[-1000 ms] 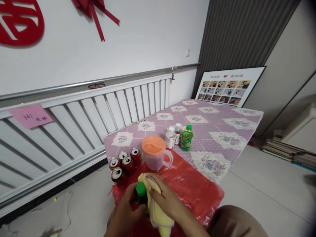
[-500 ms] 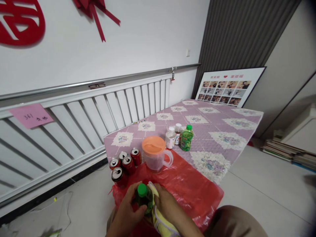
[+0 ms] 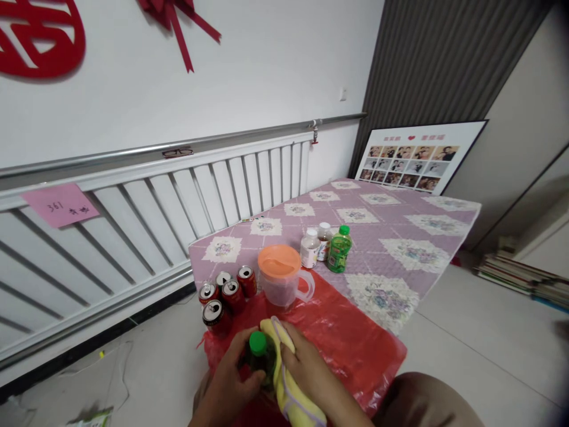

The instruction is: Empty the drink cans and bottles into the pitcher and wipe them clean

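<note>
Low in the view, my left hand (image 3: 235, 379) is wrapped around a green-capped bottle (image 3: 258, 344) that stands upright over the red plastic sheet (image 3: 338, 332). My right hand (image 3: 304, 362) grips a yellow cloth (image 3: 284, 373) with a pale purple edge and presses it against the bottle's right side. The cloth and my fingers hide much of the bottle's body. Just beyond my hands stands a clear plastic pitcher (image 3: 278, 289) with an orange lid. Several opened drink cans (image 3: 216, 317) are grouped to the left of it.
Two white-capped bottles (image 3: 310, 249) and a green bottle (image 3: 339, 252) stand together behind the pitcher. A flowered purple cloth (image 3: 355, 231) covers the table. A white radiator (image 3: 213, 193) runs along the wall on the left, and a photo board (image 3: 413, 157) leans at the back.
My right hand and the yellow cloth have shifted slightly up along the bottle, with more of the cloth showing above its side. My left hand keeps its hold. The view has turned slightly.
</note>
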Available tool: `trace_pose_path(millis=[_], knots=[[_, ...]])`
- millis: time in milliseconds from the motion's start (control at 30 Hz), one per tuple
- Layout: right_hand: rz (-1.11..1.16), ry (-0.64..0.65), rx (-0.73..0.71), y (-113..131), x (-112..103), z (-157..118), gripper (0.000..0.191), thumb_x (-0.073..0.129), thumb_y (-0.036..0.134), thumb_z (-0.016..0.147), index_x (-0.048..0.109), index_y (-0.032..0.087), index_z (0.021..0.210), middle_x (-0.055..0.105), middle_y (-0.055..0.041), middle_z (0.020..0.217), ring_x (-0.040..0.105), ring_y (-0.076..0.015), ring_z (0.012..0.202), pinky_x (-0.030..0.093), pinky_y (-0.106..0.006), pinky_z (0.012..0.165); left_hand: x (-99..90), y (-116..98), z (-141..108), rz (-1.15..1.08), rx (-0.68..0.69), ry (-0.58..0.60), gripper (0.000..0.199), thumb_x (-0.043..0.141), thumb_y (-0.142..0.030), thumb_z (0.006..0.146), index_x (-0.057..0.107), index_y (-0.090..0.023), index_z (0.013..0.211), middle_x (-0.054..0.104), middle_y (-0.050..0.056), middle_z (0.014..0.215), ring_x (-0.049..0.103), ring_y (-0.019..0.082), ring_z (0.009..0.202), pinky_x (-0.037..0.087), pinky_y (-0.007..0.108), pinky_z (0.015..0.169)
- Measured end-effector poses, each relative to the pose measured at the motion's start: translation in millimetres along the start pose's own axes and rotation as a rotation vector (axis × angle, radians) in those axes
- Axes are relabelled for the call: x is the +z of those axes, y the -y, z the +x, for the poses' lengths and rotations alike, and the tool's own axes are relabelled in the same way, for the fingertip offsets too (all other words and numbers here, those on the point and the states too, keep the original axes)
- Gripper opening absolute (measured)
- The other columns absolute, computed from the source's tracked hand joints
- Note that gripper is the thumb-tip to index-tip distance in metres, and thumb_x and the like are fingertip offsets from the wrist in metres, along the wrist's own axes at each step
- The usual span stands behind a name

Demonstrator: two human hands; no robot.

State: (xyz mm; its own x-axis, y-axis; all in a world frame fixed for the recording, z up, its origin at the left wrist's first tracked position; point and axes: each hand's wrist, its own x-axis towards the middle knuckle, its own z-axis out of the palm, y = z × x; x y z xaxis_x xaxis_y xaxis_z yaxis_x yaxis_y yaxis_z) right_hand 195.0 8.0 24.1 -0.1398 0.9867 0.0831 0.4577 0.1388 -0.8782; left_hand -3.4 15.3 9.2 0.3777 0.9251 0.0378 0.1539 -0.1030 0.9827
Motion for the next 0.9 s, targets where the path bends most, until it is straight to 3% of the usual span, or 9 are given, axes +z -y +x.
trace_pose_path(millis=[133,333,400,500,600,667,767,900], knots=[[-0.113,0.080,0.080,-23,8,-9,0.049,0.045,0.011,0.079,0.060,0.016,0.125,0.069,-0.0126,0.120,0.064,-0.0235,0.112,0.046,-0.035,0.099,-7.1,-3,5,0.006,0.015,0.079,0.066,0.069,-0.023,0.074,0.048,-0.020,0.136,0.056,0.013,0.138,0.053,0.031,0.127,0.041,0.048,0.111],[-0.186,0.079,0.114,-20,2,-21,0.047,0.048,0.013,0.079,0.062,0.019,0.124,0.068,-0.0128,0.124,0.064,-0.0244,0.115,0.046,-0.034,0.100,-15.0,-12,12,0.025,0.012,0.178,0.072,0.073,-0.029,0.074,0.047,-0.020,0.141,0.050,0.014,0.145,0.046,0.034,0.136,0.036,0.050,0.115],[-0.188,0.068,0.123,-21,0,-21,0.049,0.047,0.015,0.081,0.059,0.017,0.129,0.066,-0.0140,0.130,0.061,-0.0248,0.120,0.045,-0.035,0.103,-10.2,-10,9,0.066,0.018,0.120,0.076,0.072,-0.032,0.074,0.044,-0.020,0.143,0.047,0.015,0.148,0.042,0.035,0.139,0.033,0.052,0.116],[-0.205,0.040,0.149,-23,-2,-21,0.055,0.046,0.020,0.084,0.052,0.012,0.137,0.060,-0.0171,0.138,0.057,-0.0261,0.127,0.042,-0.039,0.108,5.0,-2,0,0.153,0.054,-0.104,0.084,0.075,-0.037,0.070,0.040,-0.018,0.144,0.043,0.017,0.150,0.039,0.037,0.140,0.033,0.053,0.116],[-0.199,-0.036,0.120,-21,-5,-23,0.055,0.042,0.022,0.086,0.049,0.012,0.140,0.055,-0.0166,0.142,0.052,-0.0257,0.132,0.039,-0.043,0.112,22.1,5,-9,0.230,0.017,-0.366,0.082,0.076,-0.036,0.068,0.039,-0.017,0.139,0.045,0.019,0.145,0.050,0.035,0.131,0.045,0.051,0.107],[-0.186,-0.088,0.064,-17,-8,-27,0.055,0.041,0.023,0.087,0.048,0.015,0.142,0.053,-0.0148,0.145,0.050,-0.0247,0.134,0.038,-0.045,0.113,29.9,6,-12,0.266,-0.032,-0.479,0.075,0.075,-0.033,0.067,0.042,-0.018,0.132,0.049,0.018,0.138,0.057,0.034,0.120,0.050,0.051,0.100],[-0.186,-0.096,-0.042,-9,-11,-33,0.057,0.043,0.020,0.086,0.046,0.019,0.143,0.051,-0.0120,0.147,0.047,-0.0242,0.136,0.038,-0.047,0.114,32.6,2,-11,0.285,-0.056,-0.497,0.062,0.073,-0.028,0.066,0.048,-0.019,0.123,0.056,0.014,0.126,0.062,0.031,0.109,0.052,0.050,0.096],[-0.209,-0.068,-0.140,0,-13,-34,0.060,0.046,0.016,0.083,0.047,0.022,0.144,0.049,-0.0109,0.149,0.043,-0.0262,0.139,0.034,-0.051,0.116,20.6,-5,-5,0.204,0.019,-0.333,0.051,0.066,-0.021,0.070,0.051,-0.020,0.118,0.062,0.010,0.118,0.063,0.027,0.107,0.053,0.044,0.094]])
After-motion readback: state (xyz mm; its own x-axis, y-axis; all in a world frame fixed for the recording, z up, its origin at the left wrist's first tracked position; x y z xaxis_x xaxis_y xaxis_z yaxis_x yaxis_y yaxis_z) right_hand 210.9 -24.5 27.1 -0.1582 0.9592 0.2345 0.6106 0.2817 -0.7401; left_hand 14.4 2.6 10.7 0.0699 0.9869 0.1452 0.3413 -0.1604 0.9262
